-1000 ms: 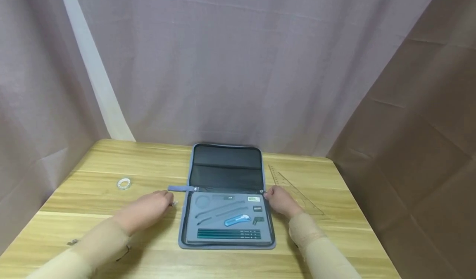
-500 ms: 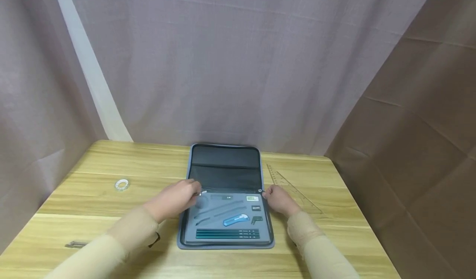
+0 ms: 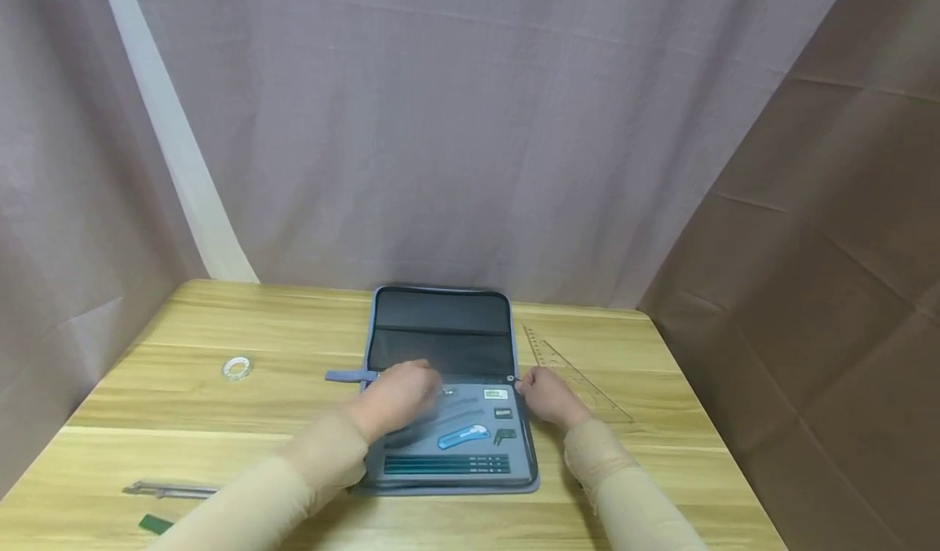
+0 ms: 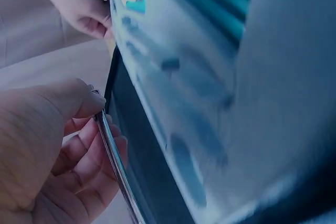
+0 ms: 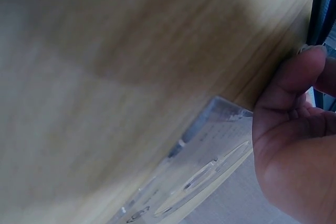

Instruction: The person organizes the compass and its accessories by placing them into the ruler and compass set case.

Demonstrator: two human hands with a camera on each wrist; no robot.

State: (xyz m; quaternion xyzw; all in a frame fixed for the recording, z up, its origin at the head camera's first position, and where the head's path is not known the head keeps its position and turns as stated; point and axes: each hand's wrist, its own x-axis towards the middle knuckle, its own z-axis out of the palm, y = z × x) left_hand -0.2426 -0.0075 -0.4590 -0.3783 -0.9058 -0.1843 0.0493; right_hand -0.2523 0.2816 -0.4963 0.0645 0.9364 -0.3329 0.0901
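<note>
An open zippered case (image 3: 534, 486) lies on the table, its dark lid (image 3: 441, 351) folded back. Its grey foam tray holds dark green pencils (image 3: 446, 464), a blue utility knife (image 3: 464, 436), a sharpener (image 3: 503, 413) and a white-and-green eraser (image 3: 495, 393). Over the tray's upper left part is my left hand (image 3: 402, 394), which pinches a slim shiny metal tool (image 4: 113, 153) between thumb and fingers; its exact kind is unclear. My right hand (image 3: 552, 396) pinches the case's right edge near the fold; the fingertips are partly hidden in the right wrist view (image 5: 294, 129).
A transparent set square (image 3: 583, 379) lies right of the case, behind my right hand. At left are a roll of clear tape (image 3: 237, 368), a long metal instrument (image 3: 172, 491) and a green strip (image 3: 155, 524). Curtains hang behind the table.
My left hand has moved right, from the table beside the case to above the foam tray, carrying the metal tool. The right hand has stayed at the case's edge.
</note>
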